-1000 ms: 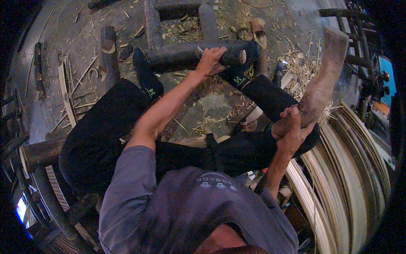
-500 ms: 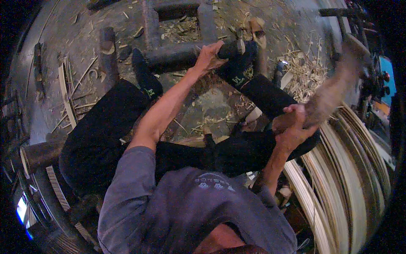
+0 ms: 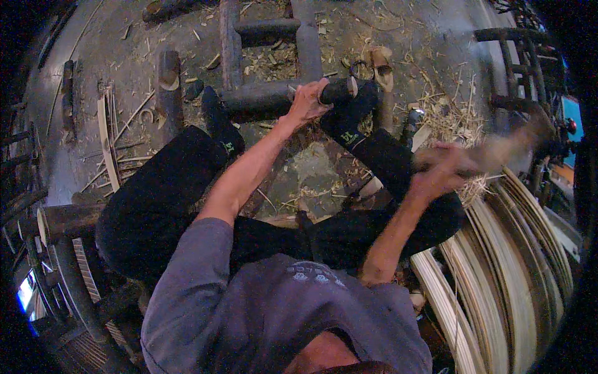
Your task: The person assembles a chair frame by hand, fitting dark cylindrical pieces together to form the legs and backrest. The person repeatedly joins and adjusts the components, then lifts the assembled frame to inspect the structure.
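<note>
My left hand is curled over a thick dark log, which forms the near crosspiece of a wooden frame on the floor. A small pale bit shows beside its fingers; whether a thin tool is under the palm, I cannot tell. At the right, my right hand grips the handle of a wooden mallet, smeared by motion, its head out toward the right. The log's right end, with a pale cut edge, lies by my right foot.
Wood shavings are heaped at the right. Bundled pale strips curve along the lower right. A short log and loose slats lie at the left. Dark wooden frames stand at the right edge.
The mallet and my right hand have swung downward, with the mallet's head lower and further right. My left hand stays on the log; the whole view has shifted slightly.
</note>
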Available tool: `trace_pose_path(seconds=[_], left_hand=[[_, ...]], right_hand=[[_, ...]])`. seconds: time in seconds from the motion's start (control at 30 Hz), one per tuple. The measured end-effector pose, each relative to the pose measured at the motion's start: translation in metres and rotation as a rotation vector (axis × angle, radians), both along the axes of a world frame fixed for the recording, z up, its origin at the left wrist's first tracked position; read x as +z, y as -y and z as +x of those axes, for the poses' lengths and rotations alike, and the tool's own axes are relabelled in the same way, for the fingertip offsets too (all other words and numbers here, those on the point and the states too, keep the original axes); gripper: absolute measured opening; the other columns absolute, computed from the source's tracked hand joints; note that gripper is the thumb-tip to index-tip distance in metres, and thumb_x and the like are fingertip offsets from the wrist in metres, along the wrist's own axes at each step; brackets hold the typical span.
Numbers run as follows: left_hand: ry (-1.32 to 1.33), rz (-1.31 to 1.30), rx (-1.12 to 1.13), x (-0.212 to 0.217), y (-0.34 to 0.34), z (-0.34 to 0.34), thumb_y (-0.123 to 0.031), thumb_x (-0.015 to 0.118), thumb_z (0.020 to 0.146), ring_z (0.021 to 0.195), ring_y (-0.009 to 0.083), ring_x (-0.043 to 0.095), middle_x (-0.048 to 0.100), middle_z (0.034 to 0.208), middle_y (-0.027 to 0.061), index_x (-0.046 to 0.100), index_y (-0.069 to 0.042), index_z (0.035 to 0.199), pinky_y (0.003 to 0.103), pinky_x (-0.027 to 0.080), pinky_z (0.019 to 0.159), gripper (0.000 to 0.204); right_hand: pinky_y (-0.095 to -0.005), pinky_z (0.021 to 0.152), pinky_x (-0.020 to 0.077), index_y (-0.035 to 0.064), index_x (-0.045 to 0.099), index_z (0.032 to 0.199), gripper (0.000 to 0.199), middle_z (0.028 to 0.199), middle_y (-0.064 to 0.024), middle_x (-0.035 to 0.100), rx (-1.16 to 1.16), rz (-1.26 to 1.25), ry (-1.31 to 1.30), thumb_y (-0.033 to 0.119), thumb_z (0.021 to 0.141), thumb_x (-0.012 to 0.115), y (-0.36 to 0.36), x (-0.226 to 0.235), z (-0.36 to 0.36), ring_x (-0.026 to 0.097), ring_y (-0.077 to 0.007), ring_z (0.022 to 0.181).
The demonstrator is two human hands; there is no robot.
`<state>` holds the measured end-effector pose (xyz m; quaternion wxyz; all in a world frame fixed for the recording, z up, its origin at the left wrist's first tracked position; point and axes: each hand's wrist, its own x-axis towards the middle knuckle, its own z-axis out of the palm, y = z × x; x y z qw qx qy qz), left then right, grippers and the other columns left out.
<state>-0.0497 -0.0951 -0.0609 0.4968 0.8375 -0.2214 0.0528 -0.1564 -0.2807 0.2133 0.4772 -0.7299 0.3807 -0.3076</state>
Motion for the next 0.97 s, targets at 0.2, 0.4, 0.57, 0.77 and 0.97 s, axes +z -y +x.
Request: trace_pose_path(seconds=[0.2,0.4,0.57,0.77,0.97], left_hand=[[0.058,0.008,-0.009,0.008,0.003,-0.001,-0.026,0.078,0.063,0.093,0.0332,0.057,0.060,0.097,0.0109,0.051,-0.013,0.120,0.045,0.040,0.075,0.065],[-0.013,0.055,0.033,0.023,-0.006,-0.011,-0.023,0.077,0.063,0.096,0.0325,0.055,0.058,0.098,0.0113,0.052,-0.014,0.117,0.044,0.038,0.077,0.060],[0.077,-0.028,0.011,0.025,0.002,-0.010,-0.019,0.076,0.063,0.090,0.0357,0.056,0.058,0.091,0.0120,0.052,-0.010,0.108,0.046,0.039,0.071,0.052],[-0.105,0.142,0.247,0.022,0.014,0.007,-0.018,0.077,0.060,0.091,0.0376,0.059,0.061,0.094,0.0186,0.054,-0.008,0.107,0.045,0.046,0.073,0.053],[-0.760,-0.930,0.412,0.128,-0.065,0.089,-0.031,0.072,0.077,0.112,0.0392,0.053,0.046,0.134,0.0215,0.024,-0.009,0.141,0.042,0.045,0.091,0.083]], right_hand=[[-0.0327,0.083,0.0449,-0.0031,0.050,0.117,0.050,0.107,-0.0140,0.057,0.491,0.110,-0.295,0.016,0.075,0.069,-0.026,-0.148,-0.022,0.055,-0.0221,0.095],[-0.0337,0.067,0.0464,-0.0006,0.052,0.106,0.033,0.089,-0.0098,0.061,0.173,0.161,-0.018,0.013,0.079,0.065,0.004,-0.066,-0.001,0.056,-0.0166,0.073],[-0.0332,0.070,0.0470,-0.0029,0.048,0.117,0.051,0.094,-0.0118,0.060,0.286,-0.047,-0.255,0.014,0.073,0.067,-0.055,-0.159,-0.032,0.057,-0.0202,0.077],[-0.0380,0.100,0.0384,-0.0130,0.029,0.135,0.087,0.127,-0.0276,0.048,0.436,0.119,-0.346,0.021,0.069,0.074,-0.051,-0.133,-0.010,0.050,-0.0333,0.115],[-0.0375,0.104,0.0322,-0.0081,0.028,0.138,0.081,0.129,-0.0278,0.046,0.585,-0.209,-0.178,0.023,0.077,0.071,-0.066,-0.049,0.025,0.047,-0.0339,0.119]])
